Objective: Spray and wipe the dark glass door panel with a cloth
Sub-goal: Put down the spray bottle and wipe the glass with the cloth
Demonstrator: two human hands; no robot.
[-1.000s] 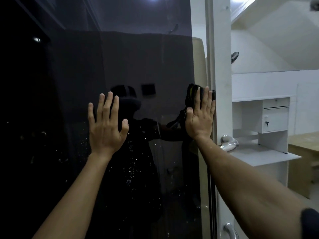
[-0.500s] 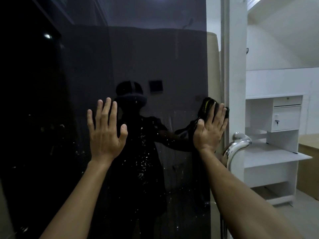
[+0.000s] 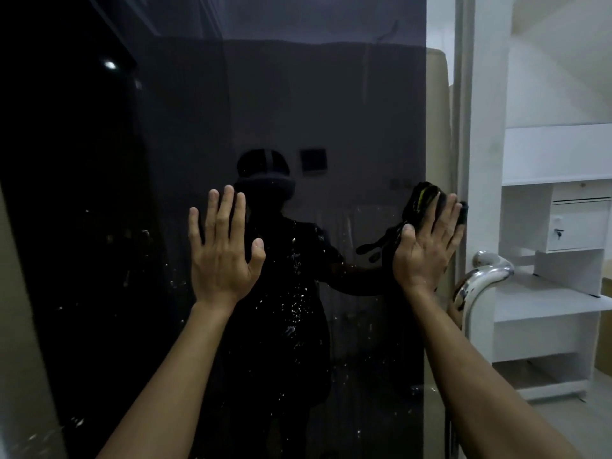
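Dark glossy glass door panel [image 3: 298, 111]: filling left and centre of frame, carrying white droplets and specks low at centre. Left hand [image 3: 222, 256]: lying flat on glass, fingers straight and spread, holding nothing. Right hand [image 3: 427, 246]: fingers straight, pressing crumpled black cloth with yellow-green stripe [image 3: 422, 202] against panel's right edge, centre right of frame. Curved chrome door handle [image 3: 477, 283]: just right of that hand. Progress, judging by spots: spraying apparently finished; wiping under way along right edge; speckled lower centre and left awaiting cloth.
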